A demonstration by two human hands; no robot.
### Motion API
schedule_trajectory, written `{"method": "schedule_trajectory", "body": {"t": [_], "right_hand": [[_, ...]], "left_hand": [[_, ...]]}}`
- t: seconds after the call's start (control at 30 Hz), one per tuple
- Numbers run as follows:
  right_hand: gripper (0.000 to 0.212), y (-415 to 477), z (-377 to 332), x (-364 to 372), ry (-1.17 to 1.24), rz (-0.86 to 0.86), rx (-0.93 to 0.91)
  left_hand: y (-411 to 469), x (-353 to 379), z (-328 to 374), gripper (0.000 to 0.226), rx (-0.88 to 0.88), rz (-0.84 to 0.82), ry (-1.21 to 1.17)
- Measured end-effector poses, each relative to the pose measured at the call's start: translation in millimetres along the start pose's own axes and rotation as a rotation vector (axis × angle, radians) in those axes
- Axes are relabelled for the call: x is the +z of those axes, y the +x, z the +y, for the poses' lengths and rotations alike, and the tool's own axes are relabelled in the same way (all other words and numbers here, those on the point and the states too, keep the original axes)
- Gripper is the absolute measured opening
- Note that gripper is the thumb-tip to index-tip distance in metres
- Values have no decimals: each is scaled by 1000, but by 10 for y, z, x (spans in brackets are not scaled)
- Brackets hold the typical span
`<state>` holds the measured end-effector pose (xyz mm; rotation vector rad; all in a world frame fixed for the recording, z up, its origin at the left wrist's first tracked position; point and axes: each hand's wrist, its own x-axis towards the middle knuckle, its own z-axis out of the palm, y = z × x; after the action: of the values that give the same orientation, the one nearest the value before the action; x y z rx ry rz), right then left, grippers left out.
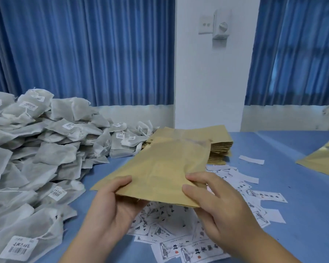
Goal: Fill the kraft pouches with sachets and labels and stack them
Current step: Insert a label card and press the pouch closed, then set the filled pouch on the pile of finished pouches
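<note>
1. I have one kraft pouch [160,168] held up off the blue table [292,205], its near edge towards me and its far end tilted away over the stack of empty pouches [221,148].
2. My left hand [110,202] grips the pouch's near left corner, thumb on top and fingers curled underneath.
3. My right hand [217,202] pinches the near right edge, thumb and fingertips on the paper. It looks as though I am parting the mouth, though I cannot see an opening.
4. The pouch looks flat, so I judge it empty: no sachet or label inside yet.
5. Supplies left: a big heap of sachets [36,149] on the left, touching the empty stack at its far end, and printed labels [179,242] scattered under and beside my hands.
6. Done so far: only one pouch on the right [321,160] lies apart near the table's edge (filled or not, I cannot tell). I see no finished pile, only that single pouch.
7. My estimate is that this is early in the job: almost all the filling and all the stacking remain.
</note>
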<state>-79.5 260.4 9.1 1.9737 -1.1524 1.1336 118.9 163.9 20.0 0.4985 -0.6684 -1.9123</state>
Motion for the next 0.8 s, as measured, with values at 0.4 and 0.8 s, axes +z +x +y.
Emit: {"method": "schedule_trajectory", "body": {"t": [0.4,0.8], "right_hand": [[35,-444,970,-983,-263,-103,253],[60,-907,2544,-1604,-470,-130,954]], "left_hand": [[769,1202,-939,17,-242,-196,403],[1453,2268,-1948,43,-254,-303,297]]}}
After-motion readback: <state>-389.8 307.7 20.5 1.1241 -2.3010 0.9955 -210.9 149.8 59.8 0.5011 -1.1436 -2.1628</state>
